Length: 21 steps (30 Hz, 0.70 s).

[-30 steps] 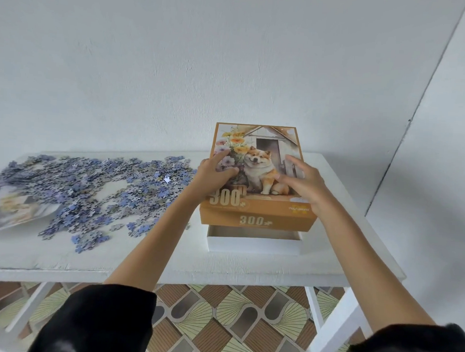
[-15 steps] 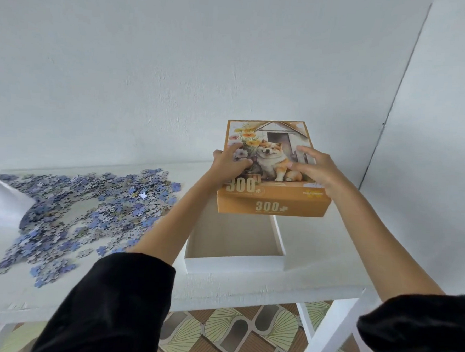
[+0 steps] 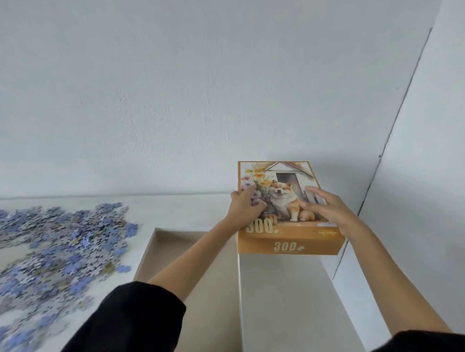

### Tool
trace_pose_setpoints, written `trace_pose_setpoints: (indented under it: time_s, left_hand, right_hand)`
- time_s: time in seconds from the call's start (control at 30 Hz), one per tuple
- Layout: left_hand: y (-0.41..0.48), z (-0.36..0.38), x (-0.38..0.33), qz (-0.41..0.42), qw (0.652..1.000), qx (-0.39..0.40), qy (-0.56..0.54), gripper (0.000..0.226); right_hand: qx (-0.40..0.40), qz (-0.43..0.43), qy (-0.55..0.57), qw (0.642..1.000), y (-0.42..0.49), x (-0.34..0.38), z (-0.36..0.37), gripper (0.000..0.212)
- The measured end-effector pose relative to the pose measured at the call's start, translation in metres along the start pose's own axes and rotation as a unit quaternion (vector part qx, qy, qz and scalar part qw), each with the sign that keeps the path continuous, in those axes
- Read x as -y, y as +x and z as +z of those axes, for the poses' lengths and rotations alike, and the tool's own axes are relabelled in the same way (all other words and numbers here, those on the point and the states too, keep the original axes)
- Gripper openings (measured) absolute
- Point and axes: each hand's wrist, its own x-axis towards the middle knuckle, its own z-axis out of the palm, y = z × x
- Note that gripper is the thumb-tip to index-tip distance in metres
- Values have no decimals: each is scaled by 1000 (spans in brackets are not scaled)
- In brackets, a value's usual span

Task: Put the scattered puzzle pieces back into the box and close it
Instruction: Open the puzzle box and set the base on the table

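Both forearms are stretching forward; the left hand [image 3: 247, 208] and right hand [image 3: 331, 211] are gripping the lid [image 3: 289, 246] from opposite sides, thumbs on top.

Puzzle pieces [image 3: 58, 246] lie left of the box base [image 3: 211, 324]; lid [image 3: 289, 246] behind, rightward
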Motion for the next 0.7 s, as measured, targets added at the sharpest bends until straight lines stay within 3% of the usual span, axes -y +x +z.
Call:
trace_pose_setpoints:
  time_s: [0.33, 0.7]
  left_hand:
    - [49, 35, 28, -52, 998, 14, 34, 62]
    - [73, 22, 54, -92, 993, 0, 67, 62]
  right_hand:
    - [46, 19, 7, 999, 61, -47, 13, 58]
    - [62, 0, -14, 998, 81, -45, 46, 53]
